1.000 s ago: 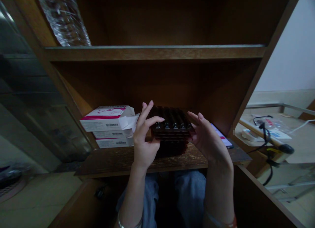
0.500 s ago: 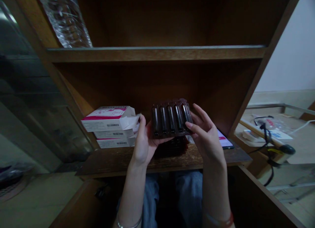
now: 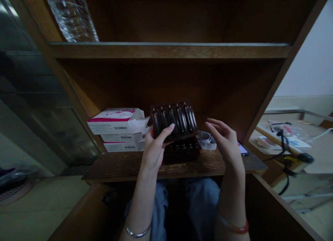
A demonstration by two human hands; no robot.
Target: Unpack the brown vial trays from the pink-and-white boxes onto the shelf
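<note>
A dark brown plastic tray of ampoules (image 3: 179, 121), several in a row, is tilted above the shelf. My left hand (image 3: 156, 143) grips it at its left end, thumb across the front. Off to its right, my right hand (image 3: 223, 136) is apart from the tray, fingers loosely bent with a gap to the thumb, holding nothing. Beneath the held tray lies a stack of similar dark trays (image 3: 182, 150), partly covered by it. White folded paper (image 3: 206, 140) rests between that stack and my right hand.
White and pink boxes (image 3: 119, 126) are stacked at the left of the wooden shelf (image 3: 125, 164), flaps open. A phone (image 3: 243, 149) lies behind my right wrist. A clear plastic bottle (image 3: 74, 17) stands on the upper shelf. At right, a cable hangs from a rail (image 3: 286, 143).
My right hand has let go of the ampoule tray and drawn away to the right. The tray has shifted slightly left and up, and my left thumb now lies over its front.
</note>
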